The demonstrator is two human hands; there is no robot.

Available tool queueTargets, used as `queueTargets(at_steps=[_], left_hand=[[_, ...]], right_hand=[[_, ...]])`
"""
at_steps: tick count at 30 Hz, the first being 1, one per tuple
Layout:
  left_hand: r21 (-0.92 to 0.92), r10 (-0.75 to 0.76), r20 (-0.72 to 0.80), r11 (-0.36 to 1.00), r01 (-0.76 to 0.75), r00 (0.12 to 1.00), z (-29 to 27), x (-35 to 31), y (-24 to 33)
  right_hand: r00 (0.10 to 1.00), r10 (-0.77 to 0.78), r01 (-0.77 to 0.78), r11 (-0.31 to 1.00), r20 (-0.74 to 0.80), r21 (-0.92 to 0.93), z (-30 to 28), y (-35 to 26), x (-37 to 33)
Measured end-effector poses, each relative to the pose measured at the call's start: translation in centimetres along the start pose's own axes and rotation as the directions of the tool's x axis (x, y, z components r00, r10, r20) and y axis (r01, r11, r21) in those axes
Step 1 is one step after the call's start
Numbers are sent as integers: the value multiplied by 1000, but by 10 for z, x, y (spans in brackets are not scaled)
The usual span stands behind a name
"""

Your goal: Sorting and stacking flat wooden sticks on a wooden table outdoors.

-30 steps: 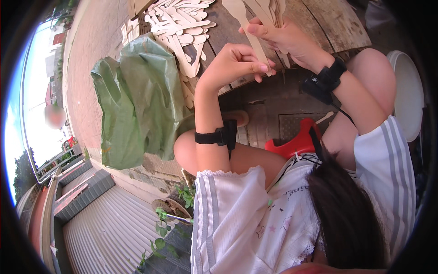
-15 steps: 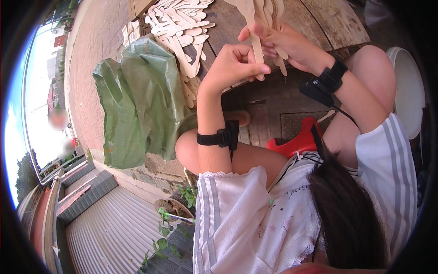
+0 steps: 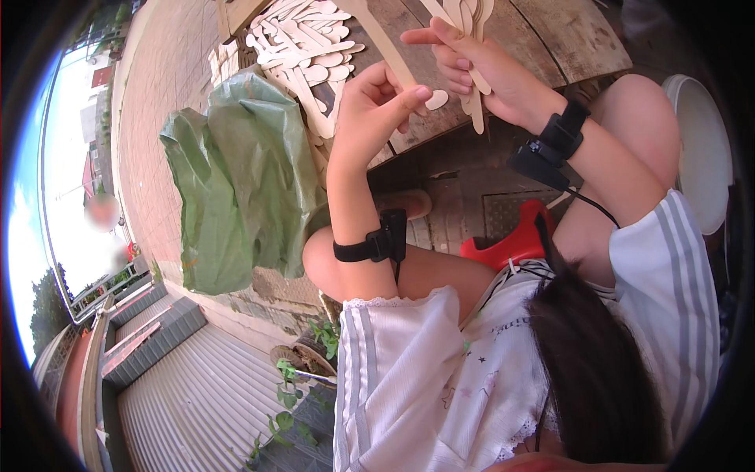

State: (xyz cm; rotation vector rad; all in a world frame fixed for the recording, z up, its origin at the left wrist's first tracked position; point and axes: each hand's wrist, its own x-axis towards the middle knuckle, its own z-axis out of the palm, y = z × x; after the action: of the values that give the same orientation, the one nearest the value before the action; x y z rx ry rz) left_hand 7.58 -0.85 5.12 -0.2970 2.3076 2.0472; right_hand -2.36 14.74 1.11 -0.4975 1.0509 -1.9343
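Note:
A single pale wooden spoon (image 3: 385, 43) is pinched between the thumb and fingers of my left hand (image 3: 373, 110), its upper end running out past the picture's top edge. Beside it, my right hand (image 3: 507, 79) is closed round a fanned bundle of wooden spoons (image 3: 476, 116), whose tips show below the fingers. The right index finger points out to the left, toward the left hand's spoon. Both hands are over the near edge of a worn wooden table (image 3: 570, 39). To their left lies a loose pile of wooden spoons (image 3: 314, 55).
A green woven plastic sheet (image 3: 259, 177) hangs at the table's left side. Below the hands is a red plastic seat (image 3: 515, 236) between my legs. A white bucket (image 3: 696, 157) stands to the right. Potted plants (image 3: 314, 346) are at lower left.
My left hand has drawn left, away from the bundle, with one spoon in it. My right hand, still round the bundle, has shifted slightly; the hands are now farther apart.

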Motion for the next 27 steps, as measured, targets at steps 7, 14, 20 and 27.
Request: queueTargets(at_steps=[7,14,20,27], left_hand=[[696,198,76,691,-194,977,75,-25,99],[734,502,246,462,-498,829,268,46,104],[653,789,74,424,-627,610,201,14,105],[975,555,-188,206,84,810,-44,18,5]], right_hand=[[952,273,-168,849,-142,502,-3,6,8],[989,139,-108,896,-41,431,10,-15,4],[987,-63,111,937,-150,332,-5,-33,-18],[985,78,-10,916,-155,401,1,-40,-18]])
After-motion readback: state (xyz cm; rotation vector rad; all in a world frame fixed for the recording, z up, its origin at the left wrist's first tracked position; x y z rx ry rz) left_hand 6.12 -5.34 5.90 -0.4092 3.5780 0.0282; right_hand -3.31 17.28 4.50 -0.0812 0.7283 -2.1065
